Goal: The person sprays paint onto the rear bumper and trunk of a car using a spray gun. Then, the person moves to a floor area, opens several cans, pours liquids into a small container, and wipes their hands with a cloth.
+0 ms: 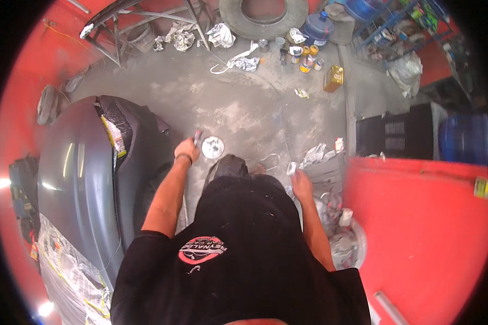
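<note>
My left hand [185, 149] is closed on a small tool with a red part [198, 134], beside the dark grey car body panel. Just right of it is a round white-smeared disc [212, 147]; I cannot tell whether it is attached, held or lower down. My right hand [300, 182] is closed on a small white object [291, 168], above grey sheeting and crumpled paper [314, 155] at my right side. The car panel [70, 173] fills the left, with masking paper [116, 135] in its gap and plastic sheet over its lower part.
Ahead are a metal stand [116, 40], a tire [228, 16], a water jug [317, 30], several cans [306, 64] and a blue rack [385, 32]. At my right are a red panel [417, 216], a black bin [393, 132] and a blue drum [463, 138].
</note>
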Demonstrator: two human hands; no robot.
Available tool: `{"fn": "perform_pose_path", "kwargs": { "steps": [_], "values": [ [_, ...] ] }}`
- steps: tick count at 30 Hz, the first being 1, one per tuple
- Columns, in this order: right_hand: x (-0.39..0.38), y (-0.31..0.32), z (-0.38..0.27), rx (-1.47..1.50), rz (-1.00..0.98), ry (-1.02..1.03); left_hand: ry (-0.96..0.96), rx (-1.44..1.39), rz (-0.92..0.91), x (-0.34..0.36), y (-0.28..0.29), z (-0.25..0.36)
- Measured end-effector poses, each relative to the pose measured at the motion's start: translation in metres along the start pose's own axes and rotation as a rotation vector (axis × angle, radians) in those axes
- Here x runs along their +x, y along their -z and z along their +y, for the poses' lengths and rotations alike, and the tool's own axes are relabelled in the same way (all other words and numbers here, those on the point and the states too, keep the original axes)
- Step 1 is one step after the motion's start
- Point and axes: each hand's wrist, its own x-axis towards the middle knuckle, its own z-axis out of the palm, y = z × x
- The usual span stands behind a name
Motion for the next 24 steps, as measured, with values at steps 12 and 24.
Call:
{"fn": "perform_pose_path", "kwargs": {
  "steps": [12, 24],
  "values": [
    [0.423, 0.183, -0.343, -0.036, 0.085, 0.396, -0.253, -0.046, 0.161, 0.332, 0.157, 0.312],
    [0.626, 0.169, -0.242, -0.070, -0.004, 0.045, -0.216, 0.093, -0.252, 0.488, 0.083, 0.466]
  ]
}}
